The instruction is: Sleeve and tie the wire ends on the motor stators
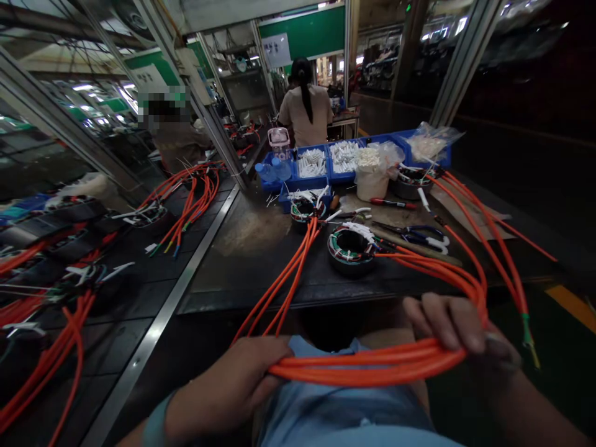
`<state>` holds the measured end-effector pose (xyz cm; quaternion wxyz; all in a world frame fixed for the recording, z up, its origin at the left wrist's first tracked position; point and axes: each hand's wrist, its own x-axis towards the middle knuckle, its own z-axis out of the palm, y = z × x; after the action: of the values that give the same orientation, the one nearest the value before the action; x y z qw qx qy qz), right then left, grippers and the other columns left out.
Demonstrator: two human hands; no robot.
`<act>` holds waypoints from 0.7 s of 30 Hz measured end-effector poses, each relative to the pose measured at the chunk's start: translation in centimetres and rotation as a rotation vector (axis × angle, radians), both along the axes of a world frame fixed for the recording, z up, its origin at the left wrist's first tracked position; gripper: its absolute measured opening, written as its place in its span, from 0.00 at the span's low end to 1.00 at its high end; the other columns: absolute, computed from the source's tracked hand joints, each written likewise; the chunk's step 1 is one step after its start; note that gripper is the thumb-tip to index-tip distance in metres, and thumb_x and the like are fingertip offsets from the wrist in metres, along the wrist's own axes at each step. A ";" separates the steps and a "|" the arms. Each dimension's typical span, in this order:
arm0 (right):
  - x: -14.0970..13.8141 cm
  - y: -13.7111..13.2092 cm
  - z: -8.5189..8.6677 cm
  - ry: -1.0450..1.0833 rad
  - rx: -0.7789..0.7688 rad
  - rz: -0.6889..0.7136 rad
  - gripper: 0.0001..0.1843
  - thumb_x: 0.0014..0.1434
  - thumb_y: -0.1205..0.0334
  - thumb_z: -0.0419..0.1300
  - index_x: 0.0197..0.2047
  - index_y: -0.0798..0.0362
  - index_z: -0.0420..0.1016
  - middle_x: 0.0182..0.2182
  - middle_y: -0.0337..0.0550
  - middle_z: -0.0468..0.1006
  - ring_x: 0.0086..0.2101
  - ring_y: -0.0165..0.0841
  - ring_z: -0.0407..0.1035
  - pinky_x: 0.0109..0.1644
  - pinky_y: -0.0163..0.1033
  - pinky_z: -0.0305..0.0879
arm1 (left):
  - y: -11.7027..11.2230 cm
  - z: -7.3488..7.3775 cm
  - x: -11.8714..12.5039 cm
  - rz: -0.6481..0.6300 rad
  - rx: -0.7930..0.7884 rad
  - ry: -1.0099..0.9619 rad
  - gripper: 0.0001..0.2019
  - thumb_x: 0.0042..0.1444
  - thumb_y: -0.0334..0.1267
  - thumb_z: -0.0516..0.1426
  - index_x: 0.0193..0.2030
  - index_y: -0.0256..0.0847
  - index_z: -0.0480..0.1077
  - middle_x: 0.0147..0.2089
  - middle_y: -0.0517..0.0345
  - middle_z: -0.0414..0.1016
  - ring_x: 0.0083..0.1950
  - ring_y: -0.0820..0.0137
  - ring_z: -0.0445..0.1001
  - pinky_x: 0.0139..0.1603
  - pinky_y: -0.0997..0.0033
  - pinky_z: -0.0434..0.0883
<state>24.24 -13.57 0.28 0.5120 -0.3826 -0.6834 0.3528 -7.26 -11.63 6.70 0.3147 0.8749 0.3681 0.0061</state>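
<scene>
A bundle of orange cables [367, 367] stretches across my lap between my two hands. My left hand [235, 379] is closed around its left end. At the right, my right hand [454, 323] grips the same bundle where it bends back toward the table. From that bend the cables lead to a wound motor stator [350, 270] lying near the table's front edge, with white sleeves on its top. Behind it to the left sits a second stator [305, 214]; its orange cables [295, 267] hang over the edge and pass behind my left hand.
Blue bins [344, 175] of white sleeves stand at the back beside a white tub [372, 186]. Pliers [416, 234], a red marker [393, 203] and another stator [412, 186] lie right. A metal rail [167, 313] borders a left-hand conveyor holding several cabled stators. Two people are beyond.
</scene>
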 end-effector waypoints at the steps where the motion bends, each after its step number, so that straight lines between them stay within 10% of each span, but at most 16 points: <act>1: 0.5 0.1 0.7 0.185 -0.054 -0.080 0.32 0.51 0.28 0.39 0.25 0.40 0.72 0.14 0.40 0.52 0.18 0.35 0.53 0.22 0.40 0.55 | 0.4 0.6 0.5 0.015 0.071 -0.051 0.08 0.59 0.35 0.48 0.35 0.45 0.67 0.33 0.60 0.73 0.32 0.71 0.69 0.34 0.75 0.65; 7: 1.2 3.4 6.1 0.654 0.161 -0.387 0.20 0.61 0.39 0.40 0.46 0.30 0.68 0.41 0.41 0.68 0.46 0.42 0.62 0.40 0.46 0.62 | 7.0 1.1 9.2 0.021 0.534 -0.617 0.07 0.60 0.38 0.47 0.38 0.40 0.64 0.34 0.57 0.71 0.34 0.72 0.68 0.37 0.73 0.67; 13: 3.6 9.1 8.3 0.505 0.198 -0.282 0.11 0.59 0.51 0.49 0.38 0.44 0.69 0.47 0.40 0.69 0.50 0.38 0.64 0.46 0.46 0.65 | 16.5 -2.7 17.0 -0.089 0.479 -0.290 0.10 0.61 0.39 0.48 0.40 0.36 0.66 0.39 0.51 0.70 0.41 0.67 0.68 0.47 0.64 0.67; 17: 4.1 11.8 7.6 0.464 0.152 -0.332 0.05 0.51 0.59 0.57 0.30 0.50 0.65 0.39 0.42 0.71 0.36 0.33 0.68 0.31 0.37 0.66 | 16.9 -3.7 16.0 -0.194 0.468 -0.213 0.11 0.55 0.43 0.56 0.42 0.39 0.69 0.47 0.50 0.70 0.50 0.60 0.67 0.57 0.55 0.61; 21: 4.0 14.0 7.2 0.561 0.151 -0.285 0.02 0.51 0.65 0.59 0.30 0.51 0.68 0.35 0.39 0.73 0.31 0.28 0.69 0.25 0.31 0.64 | 14.1 -3.2 14.8 0.048 0.614 -0.272 0.17 0.58 0.45 0.54 0.50 0.36 0.64 0.51 0.45 0.67 0.55 0.61 0.66 0.59 0.57 0.62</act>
<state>28.20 0.43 7.44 0.7517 -0.3230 -0.4793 0.3176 7.52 2.44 3.55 0.0826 0.9112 0.3241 0.2405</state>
